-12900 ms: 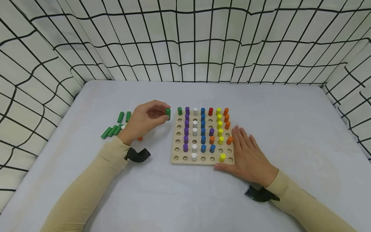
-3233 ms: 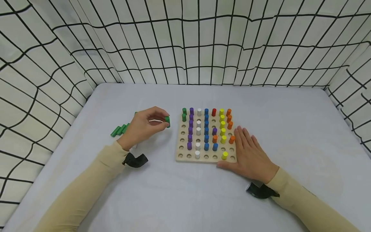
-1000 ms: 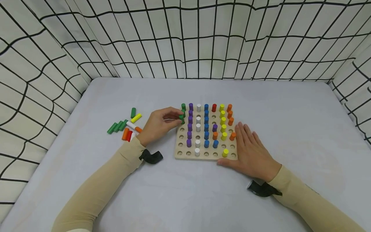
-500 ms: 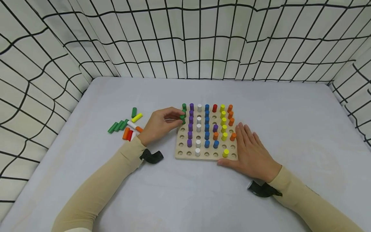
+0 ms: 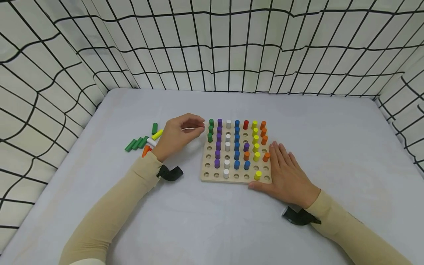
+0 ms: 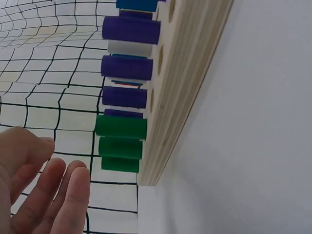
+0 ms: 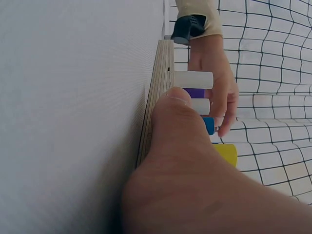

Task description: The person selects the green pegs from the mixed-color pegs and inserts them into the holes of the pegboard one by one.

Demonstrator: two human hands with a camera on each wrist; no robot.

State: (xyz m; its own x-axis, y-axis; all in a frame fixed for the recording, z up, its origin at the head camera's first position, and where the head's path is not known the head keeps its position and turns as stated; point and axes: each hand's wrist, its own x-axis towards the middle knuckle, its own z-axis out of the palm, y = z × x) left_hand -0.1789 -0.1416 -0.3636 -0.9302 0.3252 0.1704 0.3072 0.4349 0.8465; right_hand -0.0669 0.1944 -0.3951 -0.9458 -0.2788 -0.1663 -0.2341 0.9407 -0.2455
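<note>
A square wooden pegboard [image 5: 211,170] lies on the table with rows of coloured pegs upright in its holes. In its leftmost column stand three green pegs at the far end; the nearest of these is a green peg [image 5: 210,138]. Just left of them my left hand [image 5: 180,134] is raised, fingers bent loosely with nothing in them. The left wrist view shows a gap between its fingertips and the green pegs [image 6: 121,126]. My right hand [image 5: 288,180] rests flat along the board's right edge, fingers straight, thumb at the front corner [image 7: 175,105].
Left of the board lie loose pegs: several green pegs [image 5: 136,143], a yellow peg [image 5: 157,134], a white peg [image 5: 151,141] and an orange peg [image 5: 145,150]. My left hand and sleeve hide part of this group. A black wire grid [image 5: 212,46] stands behind the table.
The left hand has let go of the third green peg, which now stands in the left column, and has drawn back up and left. A second green peg went in earlier. The right hand stays put.
</note>
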